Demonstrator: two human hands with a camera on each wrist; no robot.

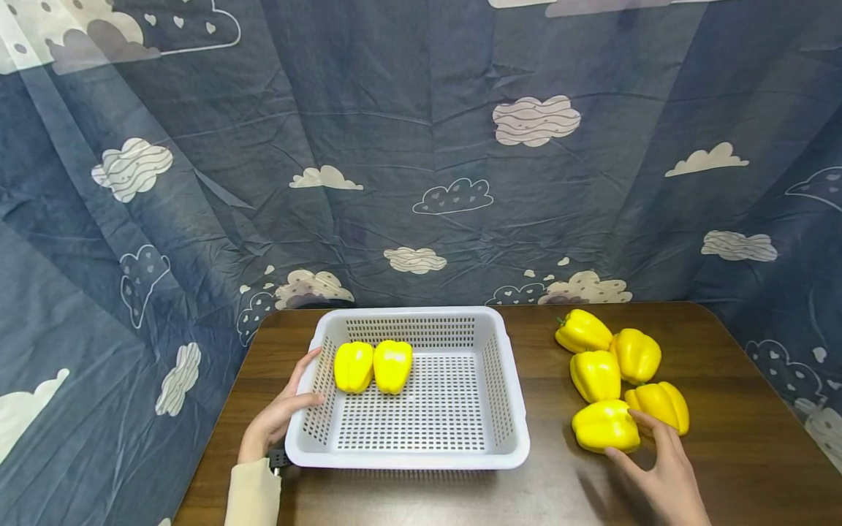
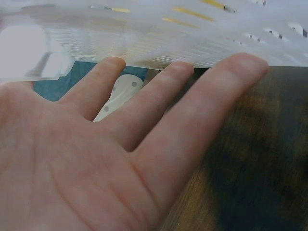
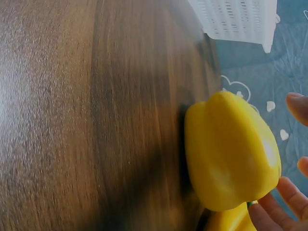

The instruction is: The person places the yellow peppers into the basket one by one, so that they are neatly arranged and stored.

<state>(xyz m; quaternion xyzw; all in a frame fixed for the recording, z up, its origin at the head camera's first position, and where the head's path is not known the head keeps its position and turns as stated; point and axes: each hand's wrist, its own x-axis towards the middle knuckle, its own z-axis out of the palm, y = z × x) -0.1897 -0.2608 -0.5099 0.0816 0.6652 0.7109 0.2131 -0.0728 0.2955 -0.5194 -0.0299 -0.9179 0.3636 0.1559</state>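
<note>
Head feed: I have the left hand (image 1: 279, 416) at left of centre, lower frame, holding the near-left rim of a white perforated plastic basket (image 1: 408, 460), thumb over the rim. My left-wrist feed shows three fingers extended, tips against the basket's outer side.

Right hand (image 1: 661, 467), lower right: thumb and fingers spread wide about the right end of a yellow bell pepper lying on its side (image 1: 601, 427), with no closed hold. On my right-wrist feed the thumb stands apart from it; the fingers are at its stem end. Firm contact: I cannot tell.

Four more yellow bell peppers (image 1: 595, 376) cluster just above and to the right of that one, right side of frame; the uppermost shows a green stem, pointing left.

Inside the basket, left half: two yellow bell peppers side by side (image 1: 392, 367).

Outward, I note a cream sleeve (image 1: 253, 493) and a small black device (image 1: 279, 458) at the left wrist, the dark wood-grain bench (image 1: 395, 504), and a blue cloud-print cloth (image 1: 368, 146) across the upper frame.
</note>
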